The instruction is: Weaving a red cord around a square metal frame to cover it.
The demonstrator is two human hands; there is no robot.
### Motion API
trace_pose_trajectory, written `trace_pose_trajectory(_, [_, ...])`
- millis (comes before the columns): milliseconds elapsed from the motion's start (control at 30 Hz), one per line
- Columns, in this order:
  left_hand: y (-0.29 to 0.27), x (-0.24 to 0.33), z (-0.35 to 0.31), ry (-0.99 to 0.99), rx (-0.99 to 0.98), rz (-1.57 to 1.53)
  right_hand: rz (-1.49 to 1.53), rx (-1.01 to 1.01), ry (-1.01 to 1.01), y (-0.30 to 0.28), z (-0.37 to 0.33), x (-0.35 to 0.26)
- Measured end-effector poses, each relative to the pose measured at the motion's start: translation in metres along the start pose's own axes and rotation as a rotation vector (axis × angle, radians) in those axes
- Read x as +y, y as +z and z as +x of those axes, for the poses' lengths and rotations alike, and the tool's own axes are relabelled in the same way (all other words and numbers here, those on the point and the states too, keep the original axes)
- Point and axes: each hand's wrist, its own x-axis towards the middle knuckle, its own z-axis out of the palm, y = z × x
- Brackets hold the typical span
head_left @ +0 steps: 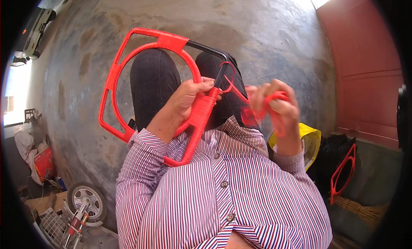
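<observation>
My left hand (189, 96) is closed on a squarish metal frame (199, 114) with a round ring inside it, held above my lap. Red cord is wound tightly over most of the frame and ring. One corner shows bare black metal (206, 48). On the right, my right hand (281, 101) is closed around a bundle of red cord (277, 104), partly smeared by motion. From that bundle a strand runs to the frame and loops around the black bar just above my left thumb.
My knees (154, 75) are under the frame. A yellow bag (307, 139), a black plastic bag (330, 156) and another red frame (343, 174) are at the right, near a red panel (360, 69). A small wheel (87, 202) and a red box (43, 163) are at the lower left.
</observation>
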Motion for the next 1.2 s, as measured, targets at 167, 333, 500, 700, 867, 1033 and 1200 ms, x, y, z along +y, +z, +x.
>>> trace_pose_trajectory(167, [0.007, 0.004, -0.005, -0.077, -0.011, 0.051, 0.179, -0.032, -0.044, -0.033, -0.033, -0.059])
trace_pose_trajectory(333, [0.004, 0.002, -0.001, -0.072, -0.036, 0.044, 0.098, 0.41, 0.005, -0.043, -0.023, -0.029])
trace_pose_trajectory(500, [0.002, 0.001, 0.0, -0.06, -0.029, 0.062, -0.278, 0.319, 0.357, 0.002, -0.001, 0.043])
trace_pose_trajectory(700, [0.01, 0.002, -0.005, -0.028, 0.035, 0.052, -0.336, 0.161, 0.317, 0.014, -0.003, 0.029])
trace_pose_trajectory(867, [0.005, 0.001, 0.001, -0.061, 0.003, 0.013, -0.335, -0.063, 0.354, 0.017, -0.02, 0.024])
trace_pose_trajectory(1033, [0.015, 0.003, -0.001, -0.038, 0.096, 0.018, -0.202, 0.128, 0.271, 0.012, -0.032, 0.03])
trace_pose_trajectory(1200, [0.007, 0.001, 0.006, -0.065, 0.076, -0.047, -0.289, 0.59, 0.279, -0.069, -0.017, -0.018])
